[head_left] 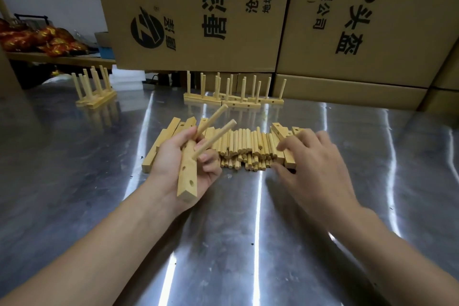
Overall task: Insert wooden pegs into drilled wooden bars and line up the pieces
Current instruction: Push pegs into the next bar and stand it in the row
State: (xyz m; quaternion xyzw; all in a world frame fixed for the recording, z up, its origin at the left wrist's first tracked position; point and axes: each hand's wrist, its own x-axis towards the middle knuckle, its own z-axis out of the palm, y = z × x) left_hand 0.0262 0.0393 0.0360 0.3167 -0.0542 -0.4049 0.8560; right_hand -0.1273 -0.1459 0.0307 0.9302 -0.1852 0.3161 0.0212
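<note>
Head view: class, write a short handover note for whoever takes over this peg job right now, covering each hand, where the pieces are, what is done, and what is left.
Left hand: grips a drilled wooden bar with two pegs seated; at least two holes are empty.
Right hand: open and blurred, over the loose peg pile, holding nothing visible.
Spare bars lie at both ends of the pile.
Done: pegged bars stand at the far edge of the steel table.
Left: fill this bar, line it up, then do the spares.

Pale yellow wooden pegs and bars — silver table — brown cartons, black print.
</note>
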